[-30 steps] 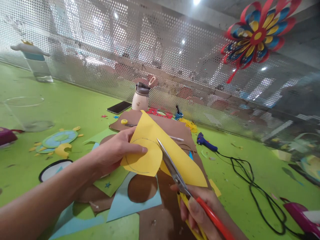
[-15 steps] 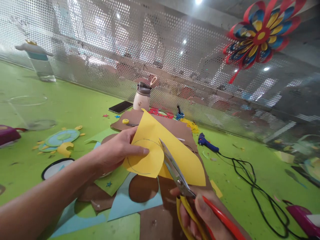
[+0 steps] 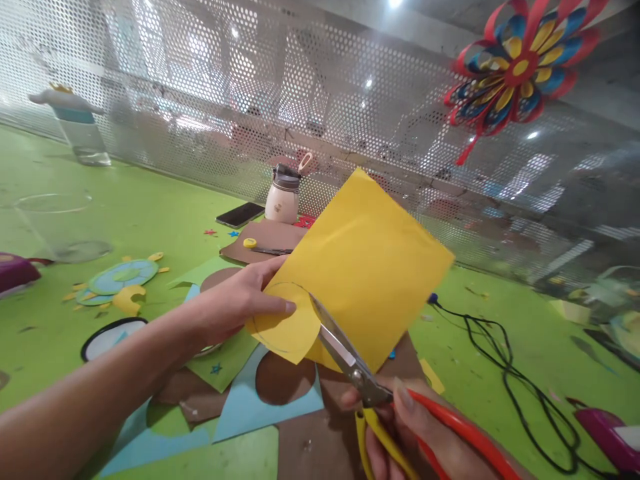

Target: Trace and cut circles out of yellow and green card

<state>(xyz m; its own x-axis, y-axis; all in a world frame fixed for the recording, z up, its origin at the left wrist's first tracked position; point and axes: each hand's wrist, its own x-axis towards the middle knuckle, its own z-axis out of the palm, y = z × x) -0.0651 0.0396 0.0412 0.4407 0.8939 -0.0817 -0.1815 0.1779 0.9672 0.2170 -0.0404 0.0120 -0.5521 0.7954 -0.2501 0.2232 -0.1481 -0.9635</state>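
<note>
My left hand (image 3: 235, 303) pinches a yellow paper sheet (image 3: 370, 267) at the pencilled circle (image 3: 287, 327) drawn on its lower left part. The sheet stands up above the table. My right hand (image 3: 415, 433) grips scissors (image 3: 350, 360) with one red and one yellow handle. Their blades are spread and sit in the cut along the circle's right edge.
Brown, blue and green paper sheets (image 3: 270, 400) with round cut-outs lie under my hands on the green table (image 3: 150, 213). A bottle (image 3: 283, 193) and a phone (image 3: 240, 215) stand behind. A black cable (image 3: 500, 360) runs at right. A paper turtle (image 3: 120, 277) and a plastic cup (image 3: 55, 223) sit left.
The yellow sheet's far flap has flipped upward and now stands open, hiding the blue glue gun. The scissor blades have spread and the handles moved apart.
</note>
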